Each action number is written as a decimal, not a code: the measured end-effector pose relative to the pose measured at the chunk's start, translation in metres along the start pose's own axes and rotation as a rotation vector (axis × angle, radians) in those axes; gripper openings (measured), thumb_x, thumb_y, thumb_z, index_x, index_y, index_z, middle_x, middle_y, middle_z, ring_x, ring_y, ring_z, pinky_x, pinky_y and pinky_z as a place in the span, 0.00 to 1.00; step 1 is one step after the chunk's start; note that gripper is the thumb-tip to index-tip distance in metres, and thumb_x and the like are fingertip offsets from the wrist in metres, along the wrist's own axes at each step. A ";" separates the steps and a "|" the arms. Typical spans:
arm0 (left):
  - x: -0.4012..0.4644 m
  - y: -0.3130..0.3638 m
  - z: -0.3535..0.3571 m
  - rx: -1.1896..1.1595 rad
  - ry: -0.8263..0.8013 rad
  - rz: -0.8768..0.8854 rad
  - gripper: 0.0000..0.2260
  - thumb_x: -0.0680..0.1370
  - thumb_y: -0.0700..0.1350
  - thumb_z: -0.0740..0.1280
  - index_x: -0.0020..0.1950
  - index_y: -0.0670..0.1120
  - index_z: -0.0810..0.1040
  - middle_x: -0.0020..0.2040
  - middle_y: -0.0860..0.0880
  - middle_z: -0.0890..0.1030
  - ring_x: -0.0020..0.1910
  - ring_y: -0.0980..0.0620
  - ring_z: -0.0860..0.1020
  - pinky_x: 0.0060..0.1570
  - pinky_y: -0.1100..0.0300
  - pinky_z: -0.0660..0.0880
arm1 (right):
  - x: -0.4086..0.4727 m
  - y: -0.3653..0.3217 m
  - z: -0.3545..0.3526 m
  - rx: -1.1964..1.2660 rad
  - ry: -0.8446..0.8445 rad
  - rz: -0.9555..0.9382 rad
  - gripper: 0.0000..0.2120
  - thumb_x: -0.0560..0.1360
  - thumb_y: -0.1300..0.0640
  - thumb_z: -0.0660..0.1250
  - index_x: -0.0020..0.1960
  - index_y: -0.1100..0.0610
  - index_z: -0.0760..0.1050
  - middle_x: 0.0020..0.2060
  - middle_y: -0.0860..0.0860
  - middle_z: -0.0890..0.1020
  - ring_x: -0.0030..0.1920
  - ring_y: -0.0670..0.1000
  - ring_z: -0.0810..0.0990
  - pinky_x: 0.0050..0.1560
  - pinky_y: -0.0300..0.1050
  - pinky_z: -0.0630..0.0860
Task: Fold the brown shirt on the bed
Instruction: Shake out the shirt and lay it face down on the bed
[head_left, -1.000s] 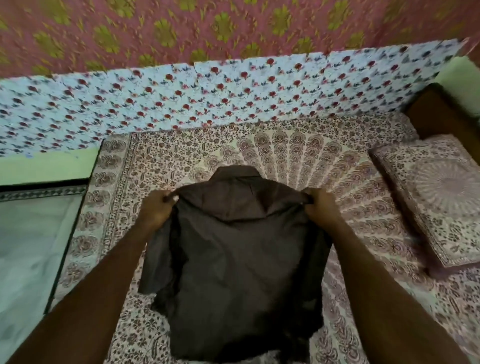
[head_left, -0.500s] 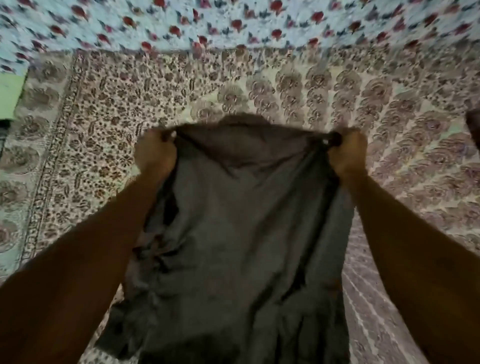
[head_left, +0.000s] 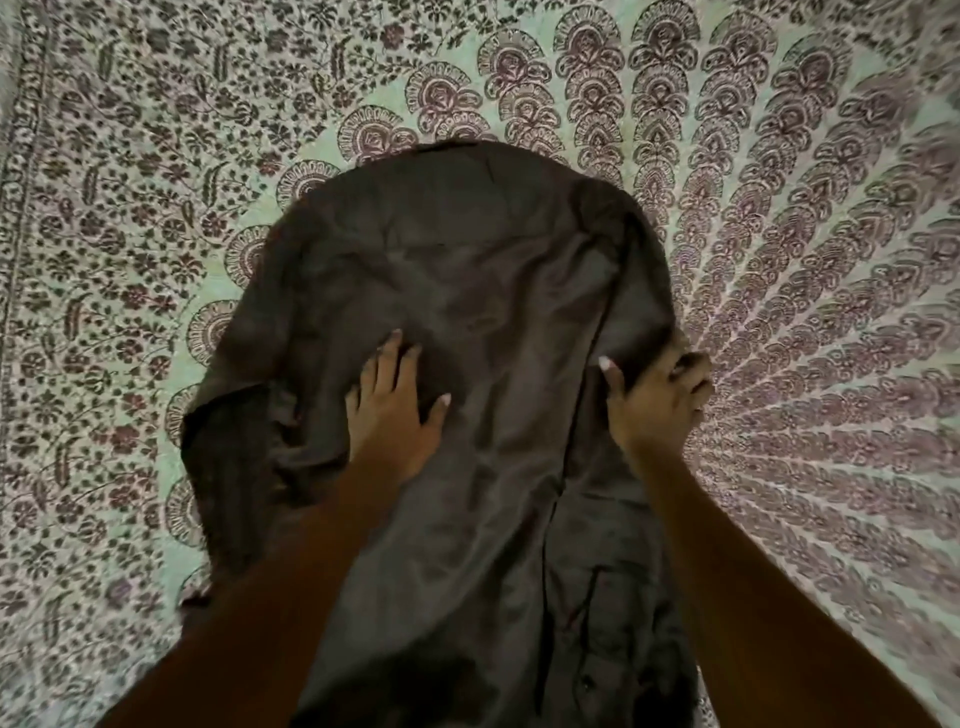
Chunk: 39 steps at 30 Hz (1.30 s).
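The brown shirt (head_left: 467, 322) lies spread on the bed (head_left: 810, 218), reaching from the middle of the patterned sheet toward its near edge, where the lower part runs out of view. It looks laid with its back up, though the dim light makes that uncertain, and it is not yet flat. On the left, cloth that looks like a sleeve is bunched into a crumpled lump. A long crease runs down the right side.

The left hand (head_left: 392, 410) rests palm down on the middle of the shirt, fingers (head_left: 387, 358) straight and spread, holding nothing. It seems placed there to pin the cloth so it does not slide. The right hand (head_left: 657, 400) is at the shirt's right edge with its fingers curled round a gather of cloth, most likely to draw that side taut or to start turning it inward.

Judging by how it lies, no fold has been made. The work in hand is smoothing and squaring the shirt. The rumpled left side will need pulling straight first.
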<state>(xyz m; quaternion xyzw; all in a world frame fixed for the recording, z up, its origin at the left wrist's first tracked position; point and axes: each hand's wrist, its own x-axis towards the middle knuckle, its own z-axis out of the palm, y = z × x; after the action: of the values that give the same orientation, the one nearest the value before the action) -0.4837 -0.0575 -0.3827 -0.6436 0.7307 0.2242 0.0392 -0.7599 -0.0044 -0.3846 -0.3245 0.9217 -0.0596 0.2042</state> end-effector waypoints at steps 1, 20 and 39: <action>-0.003 0.000 0.006 0.007 -0.032 -0.014 0.32 0.79 0.61 0.63 0.81 0.52 0.58 0.83 0.52 0.51 0.81 0.45 0.55 0.72 0.38 0.62 | 0.003 0.007 -0.003 0.058 0.024 0.018 0.39 0.79 0.38 0.65 0.78 0.61 0.56 0.73 0.68 0.62 0.70 0.70 0.64 0.65 0.66 0.69; -0.153 0.040 0.041 0.002 -0.074 -0.042 0.23 0.79 0.60 0.63 0.69 0.47 0.72 0.66 0.40 0.69 0.63 0.36 0.71 0.58 0.38 0.74 | -0.081 0.105 -0.038 0.243 -0.298 0.084 0.38 0.57 0.39 0.83 0.59 0.53 0.70 0.56 0.56 0.83 0.57 0.61 0.81 0.56 0.58 0.80; -0.309 0.017 0.080 0.034 -0.362 0.116 0.45 0.71 0.51 0.73 0.80 0.62 0.49 0.83 0.51 0.45 0.82 0.40 0.47 0.70 0.29 0.64 | -0.198 0.168 -0.012 0.343 -0.284 0.037 0.15 0.74 0.56 0.75 0.58 0.60 0.79 0.51 0.59 0.85 0.53 0.61 0.83 0.54 0.53 0.81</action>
<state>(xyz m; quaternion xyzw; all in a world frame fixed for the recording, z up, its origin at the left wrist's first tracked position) -0.4669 0.2591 -0.3426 -0.5488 0.7513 0.3259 0.1678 -0.7214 0.2506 -0.3475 -0.2732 0.8658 -0.1654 0.3852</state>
